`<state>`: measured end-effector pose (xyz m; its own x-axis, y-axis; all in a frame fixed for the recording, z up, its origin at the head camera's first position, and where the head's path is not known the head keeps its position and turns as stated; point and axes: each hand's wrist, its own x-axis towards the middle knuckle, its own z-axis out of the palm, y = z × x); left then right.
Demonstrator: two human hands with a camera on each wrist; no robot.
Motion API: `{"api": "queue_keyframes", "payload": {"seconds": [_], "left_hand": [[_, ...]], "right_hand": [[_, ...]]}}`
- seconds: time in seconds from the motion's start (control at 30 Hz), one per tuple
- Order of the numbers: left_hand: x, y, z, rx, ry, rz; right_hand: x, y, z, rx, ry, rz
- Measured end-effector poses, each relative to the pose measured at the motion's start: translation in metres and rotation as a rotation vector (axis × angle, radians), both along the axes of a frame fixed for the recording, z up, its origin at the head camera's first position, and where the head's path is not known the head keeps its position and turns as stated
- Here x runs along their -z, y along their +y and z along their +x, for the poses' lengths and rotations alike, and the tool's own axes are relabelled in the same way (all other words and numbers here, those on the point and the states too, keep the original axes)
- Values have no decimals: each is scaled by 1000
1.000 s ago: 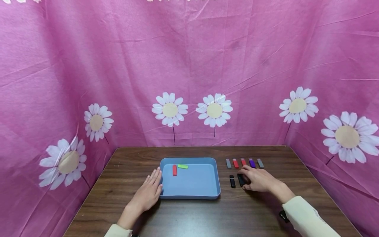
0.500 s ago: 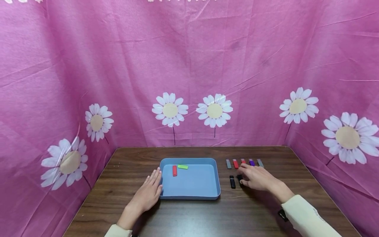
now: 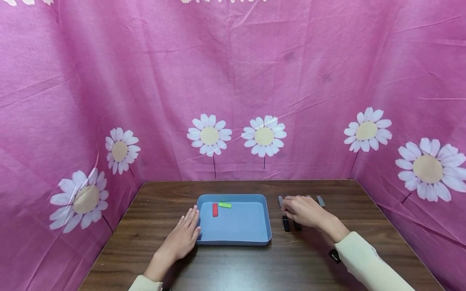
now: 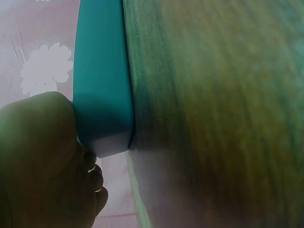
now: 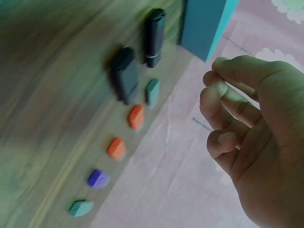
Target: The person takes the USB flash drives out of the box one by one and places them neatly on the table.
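My left hand (image 3: 182, 236) rests with straight fingers against the left wall of a blue tray (image 3: 236, 243). A red USB stick (image 3: 215, 209) and a green one (image 3: 225, 205) lie inside the tray. My right hand (image 3: 306, 211), fingers loosely bent and holding nothing, hovers over the sticks on the table's right side. Below it lie two black USB sticks (image 3: 286, 223), side by side. In the right wrist view the row behind shows a grey stick (image 5: 152, 91), two red ones (image 5: 136, 117), a purple one (image 5: 98, 178) and another grey (image 5: 81, 207). In the head view my hand covers most of that row.
The brown wooden table (image 3: 233, 266) stands against a pink curtain (image 3: 233, 81) with white daisies, which encloses its back and sides. The raised tray wall (image 4: 102, 71) stands between my left hand and the tray floor.
My right hand has come away from the right-hand black USB stick, which stays on the table, and has moved left and toward the back row. My left hand and the tray stay put.
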<state>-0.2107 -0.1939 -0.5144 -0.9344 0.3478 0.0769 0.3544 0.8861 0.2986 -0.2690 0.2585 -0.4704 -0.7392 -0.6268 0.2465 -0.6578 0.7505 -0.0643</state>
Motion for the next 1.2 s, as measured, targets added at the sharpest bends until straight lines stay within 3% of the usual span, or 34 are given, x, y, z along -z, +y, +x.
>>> {"api": "queue_keyframes", "payload": {"seconds": [0.27, 0.63, 0.9, 1.1, 1.2], "left_hand": [[0, 0, 1, -9, -14, 0], [-3, 2, 4, 0, -2, 0], [12, -2, 0, 15, 113, 18], [13, -1, 0, 37, 150, 43], [10, 0, 2, 44, 135, 82]], "right_hand": [[-7, -21, -6, -85, 23, -37], [-19, -47, -11, -91, -38, -21], [-30, -70, -18, -113, -12, -5], [-37, -86, -23, -119, -7, 4], [-39, -95, -25, -128, -7, 7]]}}
